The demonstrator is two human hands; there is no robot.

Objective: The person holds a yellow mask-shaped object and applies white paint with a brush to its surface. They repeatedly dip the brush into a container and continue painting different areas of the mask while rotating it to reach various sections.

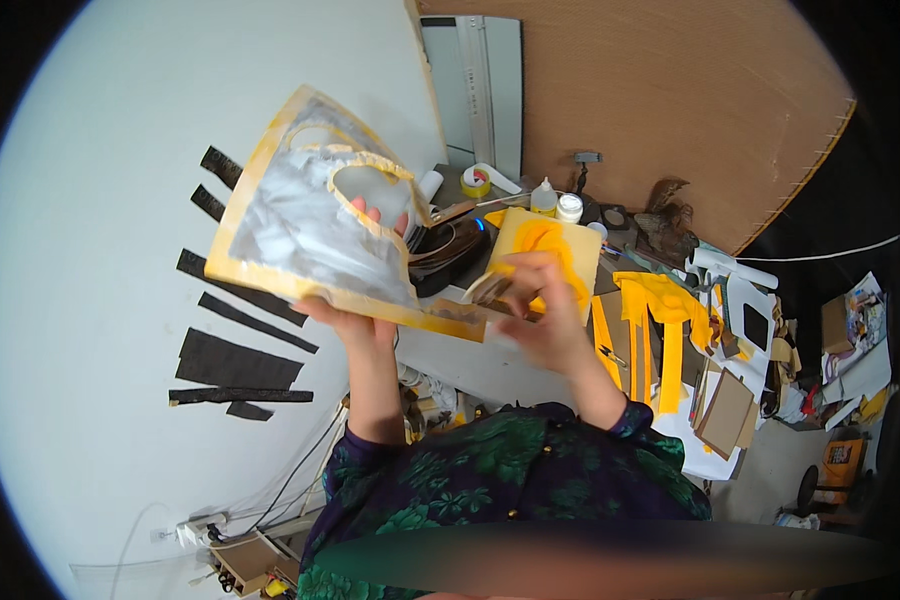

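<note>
My left hand [345, 318] grips the lower edge of a stiff bag-shaped panel [300, 225], raised and tilted at the left. The panel has a silvery grey-white face, a yellowish border and a curved cutout near its top. Fingertips show through that cutout; the rest of those fingers is hidden behind the panel. Close to the panel's lower right corner, my right hand [545, 310] pinches a small brown-and-pale piece [490, 288], blurred and partly covered by the fingers. Beyond this hand lies a cream square pad [515, 225] smeared with bright yellow.
A white-capped jar [569, 208], a squeeze bottle [544, 196] and a tape roll [475, 181] stand at the back of the bench. Yellow strips [670, 360] and cardboard pieces [727, 412] lie to the right. Black strips [240, 358] are stuck on the white wall at left.
</note>
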